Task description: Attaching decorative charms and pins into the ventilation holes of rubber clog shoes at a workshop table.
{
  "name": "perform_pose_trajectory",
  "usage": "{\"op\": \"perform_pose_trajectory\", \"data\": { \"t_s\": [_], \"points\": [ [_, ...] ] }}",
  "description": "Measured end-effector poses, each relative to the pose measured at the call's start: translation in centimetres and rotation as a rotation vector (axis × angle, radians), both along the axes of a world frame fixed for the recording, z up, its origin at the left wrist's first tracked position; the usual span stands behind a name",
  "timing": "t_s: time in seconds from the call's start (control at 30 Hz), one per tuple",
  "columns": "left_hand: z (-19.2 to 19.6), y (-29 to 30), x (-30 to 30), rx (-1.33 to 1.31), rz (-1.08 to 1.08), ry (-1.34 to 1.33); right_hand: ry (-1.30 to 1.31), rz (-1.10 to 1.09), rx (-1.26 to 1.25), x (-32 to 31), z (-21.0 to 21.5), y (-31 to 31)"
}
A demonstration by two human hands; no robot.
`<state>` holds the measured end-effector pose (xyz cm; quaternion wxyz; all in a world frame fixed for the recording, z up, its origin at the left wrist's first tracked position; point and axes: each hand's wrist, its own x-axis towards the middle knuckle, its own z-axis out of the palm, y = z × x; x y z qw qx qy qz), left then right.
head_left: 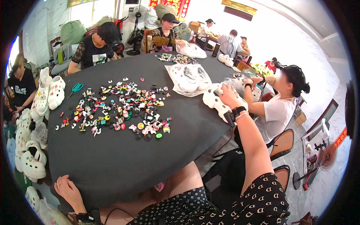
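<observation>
My right arm reaches far across the table, and my right hand grips the top of a white foam clog near the table's right edge. My left hand lies on the dark cloth at the near left edge, fingers stretched out, holding nothing. A loose spread of small colourful shoe charms covers the middle of the table. Just left of my right hand, a pair of white clogs in a clear plastic bag rests on the cloth.
Teal-handled scissors lie beyond the charms. White clogs with charms line the left edge. A co-worker in a white shirt sits close on the right; others sit across. A second charm pile is at the far end.
</observation>
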<state>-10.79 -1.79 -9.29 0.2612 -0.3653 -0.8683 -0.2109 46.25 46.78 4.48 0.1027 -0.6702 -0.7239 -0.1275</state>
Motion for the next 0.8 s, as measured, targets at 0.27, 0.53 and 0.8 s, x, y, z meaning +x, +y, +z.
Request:
{"op": "perform_pose_trajectory", "data": {
  "t_s": [0.27, 0.53, 0.8],
  "points": [
    [0.9, 0.2, 0.4, 0.037, -0.003, 0.014, 0.1, -0.131, -0.152, 2.9, -0.1, 4.0],
    [2.9, 0.1, 1.8, 0.137, -0.104, 0.024, -0.023, 0.014, -0.247, 6.9, -1.0, 9.0],
    [1.6, 0.0, 1.3, 0.162, -0.041, -0.058, -0.15, 0.127, -0.157, 6.7, 1.2, 9.8]
  ]
}}
